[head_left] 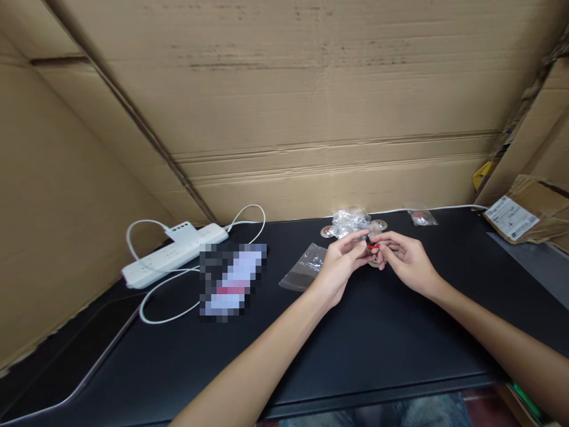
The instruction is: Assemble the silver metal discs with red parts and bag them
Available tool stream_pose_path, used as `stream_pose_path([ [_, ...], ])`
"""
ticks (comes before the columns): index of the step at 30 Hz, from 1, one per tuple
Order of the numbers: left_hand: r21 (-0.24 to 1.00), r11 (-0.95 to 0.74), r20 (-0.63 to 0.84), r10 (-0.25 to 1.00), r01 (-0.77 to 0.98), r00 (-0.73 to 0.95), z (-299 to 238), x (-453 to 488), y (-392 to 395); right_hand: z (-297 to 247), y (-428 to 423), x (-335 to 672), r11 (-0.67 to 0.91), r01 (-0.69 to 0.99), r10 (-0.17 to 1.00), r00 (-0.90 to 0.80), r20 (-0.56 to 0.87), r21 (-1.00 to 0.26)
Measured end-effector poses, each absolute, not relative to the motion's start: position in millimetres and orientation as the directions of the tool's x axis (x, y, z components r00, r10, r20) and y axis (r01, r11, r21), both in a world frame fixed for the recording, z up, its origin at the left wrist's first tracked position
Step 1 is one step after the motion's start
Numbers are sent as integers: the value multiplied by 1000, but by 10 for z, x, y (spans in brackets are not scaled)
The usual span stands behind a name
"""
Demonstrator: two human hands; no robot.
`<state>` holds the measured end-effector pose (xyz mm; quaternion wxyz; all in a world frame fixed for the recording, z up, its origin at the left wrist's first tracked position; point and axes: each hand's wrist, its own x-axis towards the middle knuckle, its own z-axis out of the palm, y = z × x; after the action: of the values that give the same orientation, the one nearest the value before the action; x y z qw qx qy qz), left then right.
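Observation:
Both hands meet over the dark table, pinching a small red piece between the fingertips; its exact kind is too small to make out. My left hand is closed on its left side, and my right hand is closed on its right. Just behind the fingers lies a heap of clear plastic packets. Round metallic discs lie around the heap, one with a red spot, and another is partly hidden beneath the hands. A flat clear plastic bag rests beside my left wrist.
A white power strip with looping white cables stands at the left, near a blurred-out phone-like object. Farther back on the right lies a small clear packet with a red item. A torn, labelled cardboard package sits at far right. Cardboard walls enclose the table.

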<state>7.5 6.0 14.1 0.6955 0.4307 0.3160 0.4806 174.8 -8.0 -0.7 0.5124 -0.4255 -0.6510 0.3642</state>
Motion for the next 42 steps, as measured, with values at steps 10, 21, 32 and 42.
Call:
stream_pose_path([
  [10, 917, 159, -21, 935, -366, 355, 153, 85, 38, -36, -82, 1743, 398, 198, 917, -114, 382, -896],
  [21, 908, 165, -2, 920, -384, 391, 97, 77, 63, -51, -73, 1759, 470, 347, 881, -131, 454, -812],
  [32, 879, 221, -4, 889, -422, 458, 80, 61, 58, -9, -99, 1799, 562, 470, 815, -178, 551, -680],
  [42, 835, 230, -51, 937, -500, 345, 194, -23, 175, -51, 169, 2107, 417, 551, 850, 44, 524, -723],
])
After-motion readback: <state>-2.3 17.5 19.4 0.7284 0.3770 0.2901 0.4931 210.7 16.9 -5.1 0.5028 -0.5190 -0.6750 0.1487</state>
